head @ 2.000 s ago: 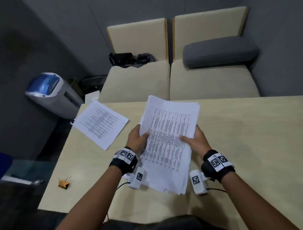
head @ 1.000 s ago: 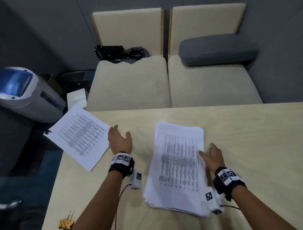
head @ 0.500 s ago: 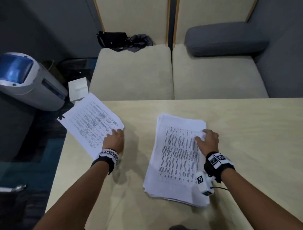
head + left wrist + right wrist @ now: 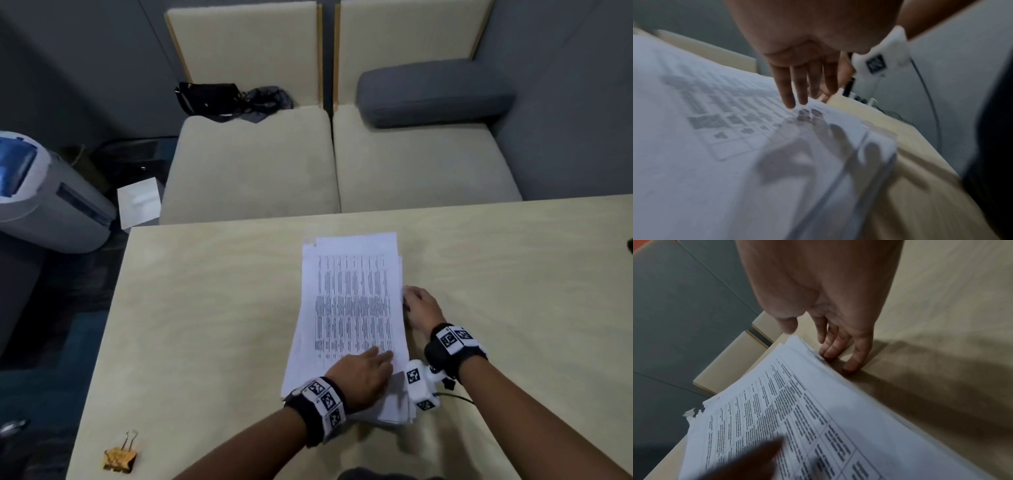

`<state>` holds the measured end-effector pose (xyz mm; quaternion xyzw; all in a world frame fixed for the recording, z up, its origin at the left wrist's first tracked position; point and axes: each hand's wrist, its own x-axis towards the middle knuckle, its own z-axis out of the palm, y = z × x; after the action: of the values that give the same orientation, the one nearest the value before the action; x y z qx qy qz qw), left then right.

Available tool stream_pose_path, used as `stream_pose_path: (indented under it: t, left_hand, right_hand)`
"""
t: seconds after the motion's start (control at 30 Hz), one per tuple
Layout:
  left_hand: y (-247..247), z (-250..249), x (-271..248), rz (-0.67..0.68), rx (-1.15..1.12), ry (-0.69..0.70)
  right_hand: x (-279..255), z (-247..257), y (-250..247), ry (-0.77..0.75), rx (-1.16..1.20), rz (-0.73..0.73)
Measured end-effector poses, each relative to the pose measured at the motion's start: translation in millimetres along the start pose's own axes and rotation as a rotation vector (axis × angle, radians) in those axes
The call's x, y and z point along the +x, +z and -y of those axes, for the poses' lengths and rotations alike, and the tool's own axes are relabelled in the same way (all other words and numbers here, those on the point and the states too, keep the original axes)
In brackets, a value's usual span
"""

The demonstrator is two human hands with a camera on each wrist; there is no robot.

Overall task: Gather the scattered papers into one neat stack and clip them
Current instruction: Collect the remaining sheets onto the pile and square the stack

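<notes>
A stack of printed papers (image 4: pixel 349 301) lies in the middle of the light wooden table (image 4: pixel 205 308), its edges a little uneven. My left hand (image 4: pixel 366 370) rests flat on the stack's near end, and its straight fingers (image 4: pixel 793 97) touch the top sheet (image 4: pixel 715 129). My right hand (image 4: pixel 419 308) stands on the table beside the stack, with straight fingers (image 4: pixel 838 350) against the stack's right edge (image 4: pixel 838 386). An orange binder clip (image 4: pixel 120 455) lies alone at the table's near left corner, far from both hands.
Beyond the table's far edge stands a beige sofa (image 4: pixel 253 171) with a grey cushion (image 4: pixel 431 92) and a black bag (image 4: pixel 212 99). On the floor at the left are a white and blue appliance (image 4: pixel 41 192) and a white sheet (image 4: pixel 138 202).
The loose sheet at the table's left is gone from there. My left hand has come over from it onto the stack. My right hand slid from the stack's top to its right edge.
</notes>
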<state>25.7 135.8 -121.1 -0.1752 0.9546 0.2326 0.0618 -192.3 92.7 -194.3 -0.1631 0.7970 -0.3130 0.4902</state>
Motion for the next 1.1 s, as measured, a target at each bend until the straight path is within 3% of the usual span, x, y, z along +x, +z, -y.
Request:
stream_pose_path:
  t: [0.1,0.17,0.23,0.3,0.33,0.4,0.53,0.63,0.7,0.87,1.0,1.03,1.1]
  left_hand:
    - [-14,17,-9,-0.081,-0.215,-0.185]
    - [-22,49,-14,-0.336,-0.335,-0.468]
    - [-25,95,-20,-0.563,-0.326,-0.856]
    - [-28,135,-24,-0.564,-0.438,-1.160]
    - [-28,151,-23,-0.519,-0.522,-1.220]
    - [-31,170,-17,-0.473,-0.645,-1.196]
    - [-45,175,2,-0.544,-0.888,-1.138]
    - [-54,163,21,-0.560,-1.028,-1.000]
    - [-55,158,31,-0.612,-1.058,-0.959]
    - [-59,169,23,-0.741,-1.024,-1.179]
    - [-57,158,33,-0.719,-1.207,-0.935]
    - [-59,156,33,-0.751,-1.237,-0.922]
    - [-63,160,25,-0.772,-1.148,-1.030]
  right_hand:
    - [5,-5,-4,0.001,-0.031,0.016]
    - [-17,13,-2,-0.012,-0.093,0.019]
    - [-32,27,3,-0.033,-0.205,-0.009]
    - [-41,37,8,-0.104,-0.288,-0.093]
    - [-42,41,12,-0.130,-0.306,-0.127]
    - [-39,47,17,-0.152,-0.276,-0.129]
    - [-31,61,19,-0.073,-0.004,-0.084]
    - [-27,72,25,-0.075,0.067,0.095]
    - [-24,77,30,-0.117,0.060,0.140]
    - [-13,79,25,-0.106,-0.021,-0.139]
    - [-23,80,41,-0.130,-0.011,0.120]
    - [-26,80,42,-0.139,-0.025,0.114]
    - [-30,79,37,-0.139,-0.024,-0.025]
